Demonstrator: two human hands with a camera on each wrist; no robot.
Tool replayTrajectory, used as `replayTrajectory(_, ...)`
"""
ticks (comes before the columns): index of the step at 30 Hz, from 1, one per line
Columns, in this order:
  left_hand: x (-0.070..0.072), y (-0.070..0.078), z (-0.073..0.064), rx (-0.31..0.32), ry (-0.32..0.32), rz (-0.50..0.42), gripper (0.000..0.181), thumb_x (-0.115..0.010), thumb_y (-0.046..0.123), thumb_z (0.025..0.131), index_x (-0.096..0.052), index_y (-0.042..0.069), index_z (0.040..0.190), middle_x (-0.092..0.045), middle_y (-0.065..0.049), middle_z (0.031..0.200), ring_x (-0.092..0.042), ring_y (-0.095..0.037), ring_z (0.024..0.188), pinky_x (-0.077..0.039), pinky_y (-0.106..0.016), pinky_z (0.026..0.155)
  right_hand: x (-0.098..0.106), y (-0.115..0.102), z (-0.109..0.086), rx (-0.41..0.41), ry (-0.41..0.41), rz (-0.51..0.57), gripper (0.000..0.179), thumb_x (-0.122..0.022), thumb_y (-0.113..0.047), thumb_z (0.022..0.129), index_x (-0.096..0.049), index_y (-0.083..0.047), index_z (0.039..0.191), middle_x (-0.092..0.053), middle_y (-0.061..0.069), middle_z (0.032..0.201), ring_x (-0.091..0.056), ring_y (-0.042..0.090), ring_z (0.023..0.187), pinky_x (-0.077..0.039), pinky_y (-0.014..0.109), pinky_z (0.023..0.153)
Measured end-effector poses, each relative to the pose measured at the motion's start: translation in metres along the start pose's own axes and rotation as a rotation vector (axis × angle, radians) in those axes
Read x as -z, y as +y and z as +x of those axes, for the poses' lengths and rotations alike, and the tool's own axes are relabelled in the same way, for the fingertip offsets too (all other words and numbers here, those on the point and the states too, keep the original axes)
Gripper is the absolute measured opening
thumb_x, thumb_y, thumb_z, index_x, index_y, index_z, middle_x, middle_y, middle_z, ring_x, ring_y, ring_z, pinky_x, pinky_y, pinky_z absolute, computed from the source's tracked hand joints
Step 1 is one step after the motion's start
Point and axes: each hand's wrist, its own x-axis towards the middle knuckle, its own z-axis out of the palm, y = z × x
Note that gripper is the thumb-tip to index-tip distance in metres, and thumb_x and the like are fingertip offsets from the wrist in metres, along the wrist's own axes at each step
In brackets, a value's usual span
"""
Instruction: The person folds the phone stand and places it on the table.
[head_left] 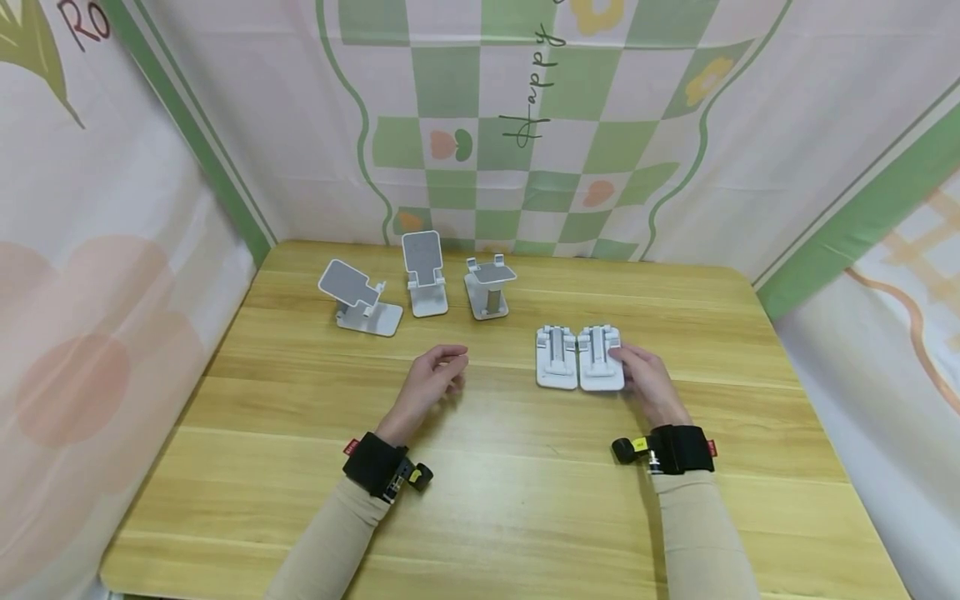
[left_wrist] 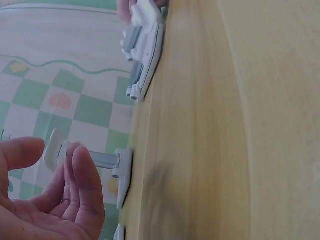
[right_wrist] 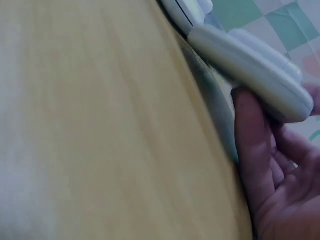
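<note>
My right hand [head_left: 654,387] pinches the right edge of a folded white phone stand [head_left: 602,377], with the thumb on top. In the right wrist view this phone stand [right_wrist: 250,72] tilts, its gripped edge lifted off the table. Close at its left lies a second folded phone stand [head_left: 557,375], flat on the wood. My left hand [head_left: 423,387] hovers above the table left of both, fingers loosely curled, holding nothing. In the left wrist view, an unfolded phone stand [left_wrist: 106,160] shows behind the left fingers [left_wrist: 86,175], apart from them.
Along the back of the wooden table [head_left: 510,492] stand three unfolded phone stands with grey pads: a left one [head_left: 348,285], a middle one [head_left: 423,260] and a right one [head_left: 492,273]. A patterned cloth [head_left: 442,83] hangs behind the table's back edge.
</note>
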Motion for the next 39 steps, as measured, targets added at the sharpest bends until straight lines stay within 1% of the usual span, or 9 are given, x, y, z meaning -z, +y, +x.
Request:
replayTrajectory(2, 0.000, 0.000, 0.000, -0.002, -0.002, -0.002, 0.041, -0.054, 0.017, 0.095, -0.051, -0.006, 0.128, -0.053, -0.031, 0.118, -0.052, -0.048, 0.101, -0.044, -0.057, 0.090, -0.001, -0.001, 0.000, -0.004, 0.014, -0.033, 0.067, -0.056, -0.036, 0.093, -0.035, 0.003, 0.143, -0.066, -0.013, 0.094, -0.061, 0.002, 0.085, -0.052, 0.018, 0.070)
replayTrajectory(4, 0.000, -0.001, 0.000, -0.003, 0.001, -0.001, 0.040, -0.054, 0.017, 0.095, -0.051, -0.006, 0.128, -0.054, -0.031, 0.117, -0.052, -0.048, 0.101, -0.045, -0.057, 0.090, -0.002, -0.001, 0.000, -0.010, 0.030, -0.090, 0.065, -0.054, -0.036, 0.094, -0.037, 0.002, 0.143, -0.065, -0.005, 0.104, -0.061, 0.003, 0.089, -0.052, 0.018, 0.071)
replayTrajectory(7, 0.000, -0.001, 0.000, 0.000, 0.003, -0.001, 0.040, -0.054, 0.017, 0.095, -0.051, -0.005, 0.127, -0.054, -0.031, 0.117, -0.052, -0.048, 0.101, -0.045, -0.057, 0.090, -0.004, -0.003, 0.000, -0.018, 0.053, -0.216, 0.063, -0.050, -0.039, 0.096, -0.037, 0.001, 0.144, -0.057, 0.010, 0.125, -0.056, 0.011, 0.104, -0.049, 0.019, 0.081)
replayTrajectory(10, 0.000, -0.002, -0.001, 0.001, 0.001, -0.003, 0.040, -0.054, 0.017, 0.095, -0.051, -0.005, 0.127, -0.054, -0.031, 0.116, -0.052, -0.047, 0.101, -0.045, -0.057, 0.090, -0.005, -0.006, 0.000, 0.000, 0.071, -0.331, 0.064, -0.047, -0.038, 0.096, -0.036, 0.004, 0.143, -0.046, 0.021, 0.136, -0.046, 0.023, 0.116, -0.043, 0.028, 0.092)
replayTrajectory(14, 0.000, -0.002, -0.001, -0.005, -0.003, -0.005, 0.041, -0.054, 0.016, 0.095, -0.050, -0.007, 0.129, -0.054, -0.032, 0.115, -0.052, -0.048, 0.101, -0.044, -0.058, 0.090, -0.006, -0.010, -0.001, 0.041, 0.094, -0.430, 0.061, -0.048, -0.034, 0.096, -0.040, 0.010, 0.137, -0.046, 0.027, 0.132, -0.043, 0.032, 0.116, -0.040, 0.040, 0.096)
replayTrajectory(19, 0.001, -0.001, -0.001, -0.006, -0.004, 0.000, 0.041, -0.053, 0.017, 0.095, -0.050, -0.007, 0.129, -0.054, -0.032, 0.114, -0.052, -0.048, 0.100, -0.044, -0.057, 0.090, -0.006, -0.014, -0.005, 0.049, 0.114, -0.553, 0.056, -0.048, -0.034, 0.095, -0.046, 0.010, 0.131, -0.051, 0.026, 0.123, -0.048, 0.031, 0.107, -0.044, 0.037, 0.085)
replayTrajectory(25, 0.001, -0.001, -0.001, 0.002, -0.006, 0.001, 0.041, -0.053, 0.017, 0.096, -0.050, -0.005, 0.129, -0.053, -0.033, 0.115, -0.052, -0.048, 0.101, -0.044, -0.057, 0.091, -0.006, -0.016, -0.005, 0.023, 0.130, -0.598, 0.051, -0.049, -0.033, 0.096, -0.049, 0.007, 0.129, -0.053, 0.022, 0.115, -0.051, 0.028, 0.098, -0.045, 0.030, 0.074)
replayTrajectory(32, 0.001, -0.003, -0.001, 0.003, -0.004, 0.006, 0.041, -0.054, 0.017, 0.095, -0.050, -0.007, 0.129, -0.054, -0.034, 0.114, -0.052, -0.048, 0.101, -0.044, -0.057, 0.091, -0.005, -0.015, -0.005, 0.050, 0.151, -0.604, 0.046, -0.052, -0.029, 0.095, -0.052, 0.007, 0.124, -0.056, 0.019, 0.109, -0.055, 0.023, 0.089, -0.048, 0.025, 0.067)
replayTrajectory(39, 0.004, -0.029, 0.016, -0.010, 0.023, 0.004, 0.042, -0.058, 0.024, 0.093, -0.054, -0.001, 0.127, -0.058, -0.027, 0.109, -0.055, -0.043, 0.096, -0.049, -0.053, 0.085, -0.005, -0.015, -0.005, 0.042, 0.149, -0.562, 0.045, -0.054, -0.027, 0.095, -0.051, 0.006, 0.126, -0.057, 0.018, 0.107, -0.056, 0.016, 0.080, -0.052, 0.022, 0.061)
